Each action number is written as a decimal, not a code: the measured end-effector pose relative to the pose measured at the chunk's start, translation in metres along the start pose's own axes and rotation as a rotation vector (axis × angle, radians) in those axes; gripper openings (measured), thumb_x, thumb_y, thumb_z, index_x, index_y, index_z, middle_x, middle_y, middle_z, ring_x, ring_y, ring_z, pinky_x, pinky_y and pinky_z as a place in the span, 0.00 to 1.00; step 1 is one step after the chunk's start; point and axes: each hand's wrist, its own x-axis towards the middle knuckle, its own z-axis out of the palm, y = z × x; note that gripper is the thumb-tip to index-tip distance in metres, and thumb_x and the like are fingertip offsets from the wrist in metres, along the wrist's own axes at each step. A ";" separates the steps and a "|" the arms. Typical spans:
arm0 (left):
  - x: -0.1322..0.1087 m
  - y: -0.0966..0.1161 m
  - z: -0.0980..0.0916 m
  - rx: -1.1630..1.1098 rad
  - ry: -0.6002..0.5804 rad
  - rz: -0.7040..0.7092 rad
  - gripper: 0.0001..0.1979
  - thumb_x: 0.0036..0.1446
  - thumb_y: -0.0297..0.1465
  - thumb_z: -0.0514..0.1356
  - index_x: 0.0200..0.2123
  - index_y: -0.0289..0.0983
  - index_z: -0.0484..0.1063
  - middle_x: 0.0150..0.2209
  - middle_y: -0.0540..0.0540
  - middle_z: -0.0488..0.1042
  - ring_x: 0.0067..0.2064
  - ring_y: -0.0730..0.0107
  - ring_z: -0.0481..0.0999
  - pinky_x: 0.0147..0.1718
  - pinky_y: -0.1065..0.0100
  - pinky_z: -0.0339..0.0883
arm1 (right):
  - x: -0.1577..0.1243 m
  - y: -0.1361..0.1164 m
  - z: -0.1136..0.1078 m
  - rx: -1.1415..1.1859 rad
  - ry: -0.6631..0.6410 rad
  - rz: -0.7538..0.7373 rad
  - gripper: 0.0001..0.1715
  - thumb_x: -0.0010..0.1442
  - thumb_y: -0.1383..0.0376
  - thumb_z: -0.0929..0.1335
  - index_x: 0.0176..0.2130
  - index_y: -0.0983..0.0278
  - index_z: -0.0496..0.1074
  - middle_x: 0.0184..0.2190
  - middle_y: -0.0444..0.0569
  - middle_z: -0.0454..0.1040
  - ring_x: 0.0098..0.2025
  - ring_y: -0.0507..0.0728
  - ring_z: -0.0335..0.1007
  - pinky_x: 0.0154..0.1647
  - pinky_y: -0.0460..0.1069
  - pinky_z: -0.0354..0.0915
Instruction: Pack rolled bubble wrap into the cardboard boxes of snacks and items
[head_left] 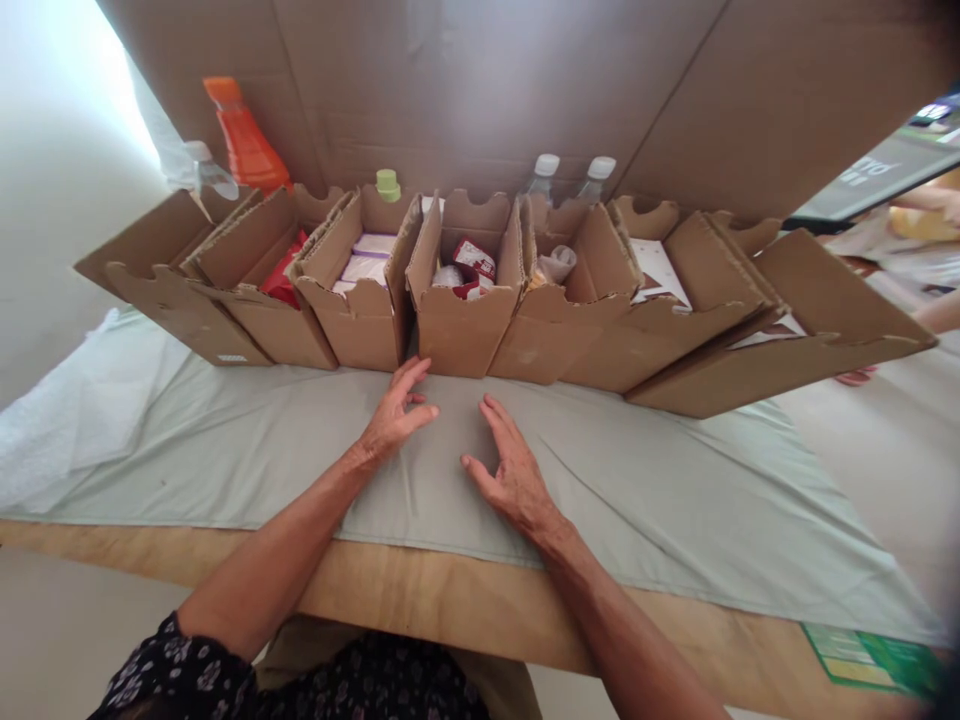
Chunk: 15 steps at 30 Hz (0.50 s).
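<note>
My left hand (pixel 394 410) rests on the pale green cloth (pixel 225 450) with fingers spread, its fingertips almost at the foot of the middle cardboard box (pixel 465 330). My right hand (pixel 510 470) lies flat on the cloth just to the right, fingers apart, holding nothing. The middle box holds red and white packets (pixel 474 265). The box (pixel 360 320) to its left holds white and purple packs (pixel 367 262).
A row of several open cardboard boxes stands along the back of the wooden table (pixel 450 600), in front of a tall cardboard wall (pixel 487 80). An orange bottle (pixel 244 140) and clear bottles (pixel 544 175) stand behind them. Another person's arm (pixel 934 310) shows at far right.
</note>
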 end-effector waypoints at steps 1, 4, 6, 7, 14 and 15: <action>0.000 0.001 -0.001 0.012 -0.015 -0.002 0.37 0.52 0.41 0.67 0.66 0.45 0.67 0.75 0.39 0.52 0.71 0.40 0.60 0.63 0.44 0.65 | 0.000 0.000 0.000 -0.002 0.000 -0.001 0.43 0.65 0.58 0.67 0.74 0.64 0.55 0.74 0.61 0.55 0.76 0.66 0.52 0.74 0.67 0.55; -0.001 0.002 -0.003 0.045 -0.048 -0.008 0.36 0.52 0.41 0.67 0.65 0.46 0.69 0.76 0.40 0.51 0.71 0.41 0.62 0.65 0.45 0.62 | 0.000 0.000 0.000 -0.004 -0.005 -0.005 0.43 0.66 0.58 0.66 0.74 0.64 0.55 0.74 0.61 0.56 0.76 0.66 0.53 0.74 0.67 0.56; -0.001 0.003 -0.004 0.064 -0.067 -0.015 0.35 0.52 0.41 0.67 0.65 0.46 0.70 0.77 0.40 0.49 0.70 0.42 0.63 0.66 0.45 0.61 | 0.001 0.001 0.000 -0.008 -0.007 -0.006 0.43 0.66 0.58 0.66 0.74 0.64 0.55 0.74 0.61 0.56 0.75 0.66 0.53 0.74 0.67 0.56; -0.002 0.004 -0.005 0.069 -0.076 -0.020 0.35 0.52 0.41 0.67 0.64 0.45 0.71 0.77 0.40 0.49 0.70 0.42 0.64 0.66 0.44 0.61 | 0.001 0.002 0.000 -0.010 -0.006 -0.006 0.43 0.66 0.58 0.66 0.74 0.63 0.55 0.74 0.61 0.56 0.75 0.66 0.53 0.74 0.67 0.56; -0.001 0.013 -0.004 0.096 -0.083 -0.077 0.32 0.48 0.37 0.68 0.59 0.41 0.76 0.76 0.38 0.51 0.70 0.43 0.65 0.67 0.47 0.62 | 0.003 0.004 0.002 0.003 0.008 0.012 0.41 0.65 0.57 0.67 0.72 0.64 0.58 0.72 0.62 0.60 0.74 0.67 0.56 0.73 0.69 0.57; 0.000 0.015 -0.002 0.102 -0.069 -0.088 0.32 0.48 0.36 0.68 0.58 0.41 0.77 0.76 0.38 0.52 0.69 0.43 0.66 0.66 0.47 0.62 | 0.004 0.004 0.002 0.012 0.015 0.019 0.40 0.65 0.57 0.67 0.72 0.64 0.59 0.72 0.62 0.61 0.74 0.67 0.57 0.72 0.68 0.58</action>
